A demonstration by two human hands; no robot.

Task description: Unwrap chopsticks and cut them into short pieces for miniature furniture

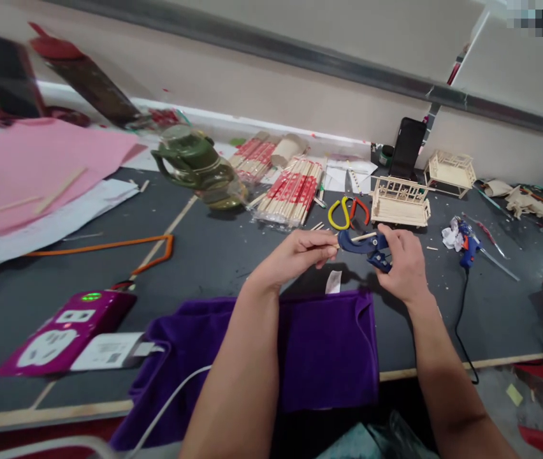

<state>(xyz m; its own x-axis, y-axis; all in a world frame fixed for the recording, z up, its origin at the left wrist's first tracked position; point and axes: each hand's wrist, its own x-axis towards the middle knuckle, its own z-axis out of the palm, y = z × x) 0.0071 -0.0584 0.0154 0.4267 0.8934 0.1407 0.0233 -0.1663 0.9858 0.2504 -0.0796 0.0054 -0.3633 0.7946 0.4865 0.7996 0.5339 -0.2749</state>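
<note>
Above the front part of the dark table, my left hand pinches a thin wooden stick near its left end. A blue hand tool with a curved arm lies around or against the stick. Its right end is in my right hand, whose fingers are wrapped round it. Just behind the hands are scissors with yellow and red handles and a small wooden model bench. A folded purple cloth lies below my forearms.
Bundled sticks and a green-lidded jug stand behind, left of centre. A purple power strip lies at left. To the right are a blue glue gun with a cord, a second wooden model and a phone.
</note>
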